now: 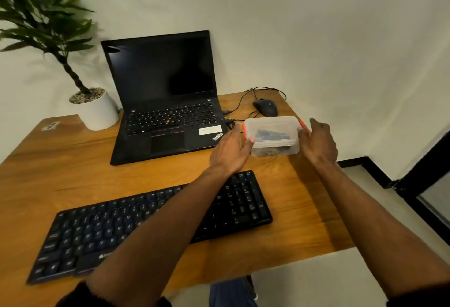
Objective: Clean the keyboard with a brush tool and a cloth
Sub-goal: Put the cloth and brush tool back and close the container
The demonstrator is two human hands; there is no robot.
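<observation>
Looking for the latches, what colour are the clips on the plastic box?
Orange-red clips on the clear plastic box, head view.

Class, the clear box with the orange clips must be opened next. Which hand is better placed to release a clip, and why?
Left, slightly. The left hand has its thumb on the box, right below the left orange clip. The right hand is open beside the other clip; contact there is unclear.

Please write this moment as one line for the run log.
stage: opening box | left hand: touches clear box | right hand: at box side | keyboard: untouched
</observation>
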